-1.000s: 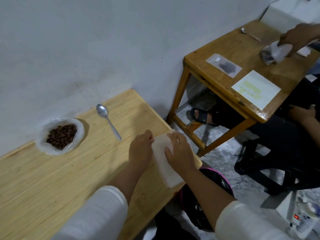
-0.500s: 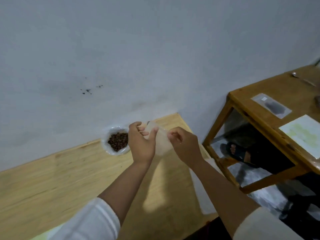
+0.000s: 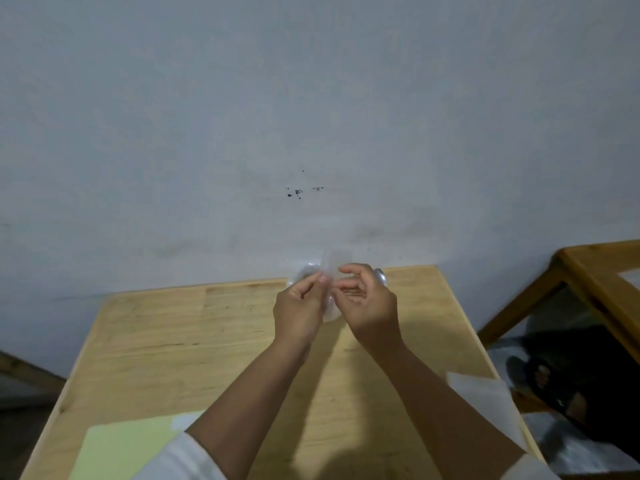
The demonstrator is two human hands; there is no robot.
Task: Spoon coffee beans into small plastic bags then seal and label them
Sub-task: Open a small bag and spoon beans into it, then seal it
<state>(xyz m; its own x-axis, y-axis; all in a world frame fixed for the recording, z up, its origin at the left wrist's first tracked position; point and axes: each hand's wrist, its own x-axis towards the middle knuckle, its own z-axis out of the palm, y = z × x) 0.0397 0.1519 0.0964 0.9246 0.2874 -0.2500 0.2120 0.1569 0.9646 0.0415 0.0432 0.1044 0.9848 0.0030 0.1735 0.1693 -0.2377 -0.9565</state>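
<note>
I hold a small clear plastic bag [image 3: 331, 268] upright above the wooden table [image 3: 173, 341], near its far edge. My left hand [image 3: 299, 311] pinches the bag's left side with thumb and fingers. My right hand [image 3: 367, 308] pinches its right side. Behind my left hand shows the rim of the bag of coffee beans [image 3: 304, 271]; the beans themselves are hidden. The spoon's bowl [image 3: 380, 275] peeks out behind my right hand. A stack of empty bags [image 3: 485, 403] lies at the table's right edge.
A pale green sheet [image 3: 121, 448] lies at the near left of the table. The grey wall [image 3: 311, 116] stands right behind the table. A second wooden table [image 3: 602, 278] is at the right, with a dark sandalled foot [image 3: 554, 382] on the floor below it.
My view has swung left and up toward the wall. Both hands lifted one bag off the stack and now hold it nearer the table's far edge, in front of the beans.
</note>
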